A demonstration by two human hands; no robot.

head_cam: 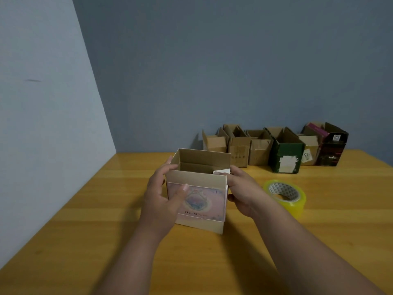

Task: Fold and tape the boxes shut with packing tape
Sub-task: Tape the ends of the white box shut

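Observation:
A small pale box (204,207) with a pink printed front stands on the wooden table (106,209), its top flaps up and the inside open. My left hand (161,194) grips its left side, thumb across the front and fingers curled over the left edge. On the opposite side my right hand (242,192) holds the box, fingers at the upper right edge near a small white flap. A roll of yellowish packing tape (286,196) lies flat just right of my right hand.
Several open boxes line the back of the table against the blue-grey wall: brown cardboard ones (238,145), a dark green one (286,154) with a white label, and a black one (331,147). A pale wall runs along the table's left edge.

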